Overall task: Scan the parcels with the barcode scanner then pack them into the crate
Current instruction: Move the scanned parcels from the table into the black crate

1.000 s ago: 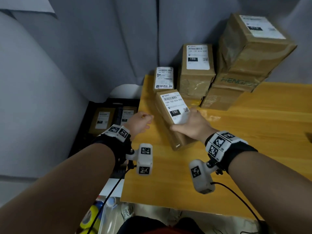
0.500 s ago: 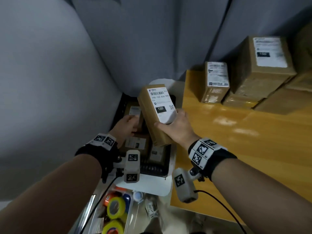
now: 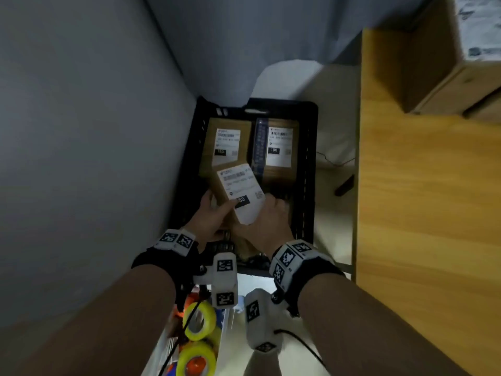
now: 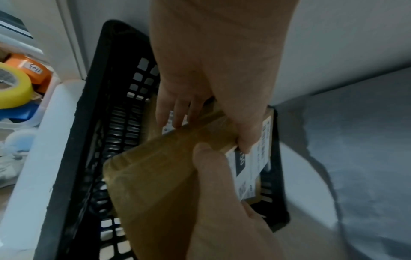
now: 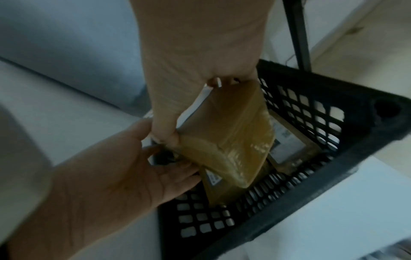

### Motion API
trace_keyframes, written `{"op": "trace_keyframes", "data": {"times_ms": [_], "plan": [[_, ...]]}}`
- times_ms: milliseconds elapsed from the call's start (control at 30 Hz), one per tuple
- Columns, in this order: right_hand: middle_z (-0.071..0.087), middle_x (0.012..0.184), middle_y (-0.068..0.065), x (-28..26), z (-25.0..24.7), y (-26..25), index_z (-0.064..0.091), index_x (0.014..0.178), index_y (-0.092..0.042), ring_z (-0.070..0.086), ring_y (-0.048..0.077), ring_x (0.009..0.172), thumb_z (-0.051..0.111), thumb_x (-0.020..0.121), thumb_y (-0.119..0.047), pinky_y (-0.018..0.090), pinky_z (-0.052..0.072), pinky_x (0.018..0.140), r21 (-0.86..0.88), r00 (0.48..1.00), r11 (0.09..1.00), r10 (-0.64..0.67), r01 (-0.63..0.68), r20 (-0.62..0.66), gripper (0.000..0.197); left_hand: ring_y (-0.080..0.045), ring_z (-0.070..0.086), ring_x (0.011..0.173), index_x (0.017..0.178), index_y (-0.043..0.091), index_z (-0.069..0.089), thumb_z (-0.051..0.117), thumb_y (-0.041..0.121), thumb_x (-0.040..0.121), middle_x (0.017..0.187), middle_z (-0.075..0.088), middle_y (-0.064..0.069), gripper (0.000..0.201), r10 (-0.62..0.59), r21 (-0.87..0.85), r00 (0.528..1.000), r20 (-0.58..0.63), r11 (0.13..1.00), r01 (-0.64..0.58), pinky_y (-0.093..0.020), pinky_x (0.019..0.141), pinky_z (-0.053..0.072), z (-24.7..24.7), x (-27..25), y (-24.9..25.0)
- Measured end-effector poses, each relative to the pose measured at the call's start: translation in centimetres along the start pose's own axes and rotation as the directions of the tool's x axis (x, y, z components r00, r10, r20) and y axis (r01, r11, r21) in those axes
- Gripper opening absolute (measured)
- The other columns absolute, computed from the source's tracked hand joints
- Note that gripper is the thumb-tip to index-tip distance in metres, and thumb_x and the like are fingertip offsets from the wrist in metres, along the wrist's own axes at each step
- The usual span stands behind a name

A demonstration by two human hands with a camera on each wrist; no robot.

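A brown taped parcel [image 3: 238, 191] with a white label marked 150 hangs tilted inside the black mesh crate [image 3: 311, 164] on the floor. My left hand [image 3: 214, 215] holds its near left side, thumb on the label and fingers underneath. My right hand [image 3: 268, 221] grips its right edge. The left wrist view shows the parcel [image 4: 160, 176] between my left hand [image 4: 211, 70] and right hand [image 4: 222, 202]. In the right wrist view my right hand [image 5: 195, 52] clasps the parcel [image 5: 231, 137] while my left hand [image 5: 106, 184] supports it. Two labelled parcels [image 3: 226, 142] [image 3: 279, 147] lie flat at the crate's far end. No scanner shows.
The wooden table [image 3: 420, 213] stands right of the crate with a cardboard box [image 3: 447, 63] at its far end. Yellow and orange tape rolls [image 3: 199, 320] fill a bin near my body. Grey fabric [image 3: 81, 158] walls the left. A small dark object [image 3: 344, 185] lies on the floor.
The parcel has gone from the table, leftward and down into the crate. My left hand, empty a second ago, now holds it together with the right.
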State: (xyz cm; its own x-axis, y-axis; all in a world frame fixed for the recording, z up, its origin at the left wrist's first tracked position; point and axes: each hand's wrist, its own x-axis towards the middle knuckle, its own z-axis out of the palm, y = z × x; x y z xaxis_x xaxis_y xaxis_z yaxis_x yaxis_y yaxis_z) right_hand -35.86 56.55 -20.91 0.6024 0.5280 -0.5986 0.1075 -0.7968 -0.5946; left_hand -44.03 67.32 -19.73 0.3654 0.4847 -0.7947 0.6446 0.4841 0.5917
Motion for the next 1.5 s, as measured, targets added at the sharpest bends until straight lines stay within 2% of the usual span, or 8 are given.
{"op": "trace_keyframes", "data": {"times_ms": [133, 267, 400, 667, 967, 1200, 1400, 1500], "plan": [[0.034, 0.140, 0.014, 2.9, 2.3, 2.4, 0.022, 0.142, -0.013, 0.043, 0.034, 0.126, 0.076, 0.070, -0.051, 0.044, 0.044, 0.088, 0.022, 0.939, 0.945, 0.326, -0.326, -0.111, 0.097, -0.023, 0.050, 0.124, 0.149, 0.029, 0.025, 0.050, 0.049, 0.094, 0.145, 0.045, -0.004, 0.064, -0.017, 0.134, 1.000, 0.010, 0.991, 0.016, -0.038, 0.099, 0.038, 0.8, 3.4, -2.5], [0.033, 0.139, 0.016, 6.2, 4.3, 3.9, 0.023, 0.139, -0.016, 0.041, 0.033, 0.124, 0.075, 0.069, -0.050, 0.044, 0.041, 0.086, 0.035, 0.877, 0.904, 0.422, -0.426, -0.231, 0.094, -0.024, 0.051, 0.119, 0.140, 0.022, 0.040, 0.049, 0.052, 0.093, 0.141, 0.047, -0.008, 0.056, 0.039, 0.296, 0.999, -0.005, 0.954, -0.036, -0.041, 0.106, 0.042, 0.5, 7.1, -2.9], [0.035, 0.132, 0.016, 9.1, 5.3, 6.6, 0.029, 0.131, -0.014, 0.045, 0.032, 0.119, 0.079, 0.064, -0.049, 0.043, 0.042, 0.082, 0.084, 0.894, 0.924, 0.381, -0.372, -0.235, 0.091, -0.025, 0.054, 0.118, 0.129, 0.021, 0.049, 0.052, 0.052, 0.092, 0.133, 0.054, -0.008, 0.048, 0.068, 0.321, 0.998, 0.015, 0.945, -0.069, -0.044, 0.104, 0.044, 0.1, 10.0, -3.5], [0.023, 0.141, 0.016, 10.3, 6.9, 11.0, 0.030, 0.140, -0.026, 0.049, 0.036, 0.108, 0.062, 0.084, -0.048, 0.036, 0.045, 0.079, -0.355, 0.980, 0.925, 0.071, -0.135, -0.186, 0.069, -0.015, 0.049, 0.107, 0.129, 0.018, 0.052, 0.047, 0.047, 0.097, 0.125, 0.054, -0.002, 0.043, 0.071, 0.401, 0.997, -0.002, 0.914, -0.064, -0.025, 0.084, 0.034, -0.2, 13.0, -6.1], [0.028, 0.139, 0.022, 10.6, 6.0, 11.0, 0.029, 0.142, -0.025, 0.051, 0.037, 0.109, 0.061, 0.087, -0.047, 0.034, 0.046, 0.078, -0.471, 0.989, 0.875, 0.052, -0.111, -0.136, 0.068, -0.022, 0.054, 0.115, 0.128, 0.018, 0.052, 0.045, 0.046, 0.098, 0.126, 0.055, -0.003, 0.042, 0.070, 0.398, 0.997, 0.013, 0.915, -0.070, -0.035, 0.099, 0.044, 1.0, 13.4, -5.8], [0.029, 0.142, 0.020, 10.6, 3.7, 7.5, 0.052, 0.129, -0.011, 0.031, 0.035, 0.128, 0.055, 0.090, -0.030, 0.041, 0.043, 0.090, -0.578, 0.992, 0.809, 0.046, -0.108, -0.120, 0.043, -0.024, 0.056, 0.112, 0.115, 0.020, 0.052, 0.049, 0.044, 0.097, 0.123, 0.058, -0.008, 0.030, 0.112, 0.367, 0.994, 0.008, 0.924, -0.107, -0.039, 0.102, 0.046, 0.8, 11.9, -4.2], [0.034, 0.139, 0.016, 7.7, -3.1, 1.8, 0.049, 0.131, -0.012, 0.033, 0.032, 0.127, 0.049, 0.096, -0.032, 0.041, 0.041, 0.096, -0.525, 0.992, 0.846, 0.033, -0.093, -0.121, 0.040, -0.025, 0.055, 0.117, 0.127, 0.016, 0.054, 0.048, 0.043, 0.097, 0.129, 0.058, -0.008, 0.041, 0.225, 0.418, 0.973, 0.044, 0.881, -0.222, -0.044, 0.105, 0.043, 0.3, 6.7, 2.1], [0.036, 0.139, 0.015, 5.6, -8.2, -1.8, 0.044, 0.136, -0.012, 0.037, 0.032, 0.127, 0.049, 0.095, -0.030, 0.042, 0.040, 0.100, -0.424, 0.997, 0.905, -0.049, 0.021, -0.056, 0.045, -0.025, 0.058, 0.112, 0.110, 0.018, 0.057, 0.050, 0.040, 0.096, 0.119, 0.061, -0.008, 0.027, 0.332, 0.411, 0.942, 0.041, 0.854, -0.319, -0.043, 0.103, 0.045, 0.4, 2.7, 7.5]]}}
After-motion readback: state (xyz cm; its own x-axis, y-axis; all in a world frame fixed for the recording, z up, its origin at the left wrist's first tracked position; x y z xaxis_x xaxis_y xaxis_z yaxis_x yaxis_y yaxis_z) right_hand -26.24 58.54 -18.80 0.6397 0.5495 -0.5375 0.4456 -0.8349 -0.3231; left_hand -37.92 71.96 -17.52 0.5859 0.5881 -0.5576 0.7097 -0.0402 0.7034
